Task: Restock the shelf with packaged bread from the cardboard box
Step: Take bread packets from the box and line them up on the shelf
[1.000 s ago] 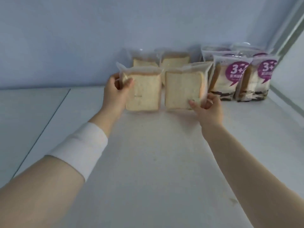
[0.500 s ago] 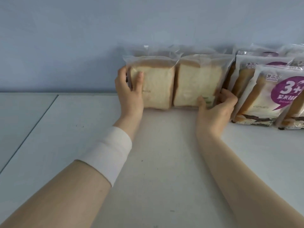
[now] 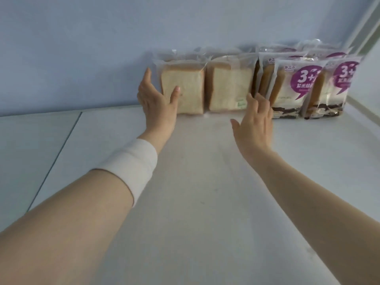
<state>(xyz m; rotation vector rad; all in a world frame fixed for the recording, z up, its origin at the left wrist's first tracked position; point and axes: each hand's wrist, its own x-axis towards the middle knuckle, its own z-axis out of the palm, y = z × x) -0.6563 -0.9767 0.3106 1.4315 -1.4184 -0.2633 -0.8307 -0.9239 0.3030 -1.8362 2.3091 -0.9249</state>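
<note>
Two clear packs of white sliced bread stand upright side by side at the back of the white shelf (image 3: 195, 182), against the blue wall. My left hand (image 3: 157, 99) is open beside the left pack (image 3: 183, 89), fingers straight along its left side and thumb at its front face. In front of the right pack (image 3: 230, 89) is my right hand (image 3: 255, 120), open with fingers spread and holding nothing. More bread packs stand behind these two, mostly hidden. The cardboard box is out of sight.
Several purple-labelled bread packs (image 3: 296, 87) stand in rows to the right, up to the shelf's right side wall (image 3: 368, 79). A seam (image 3: 61, 149) divides the shelf on the left. A white wristband (image 3: 133, 167) wraps my left forearm.
Both hands have let go of the two white bread packs, which now stand pushed back against the row behind. My right hand has drawn back and spread open.
</note>
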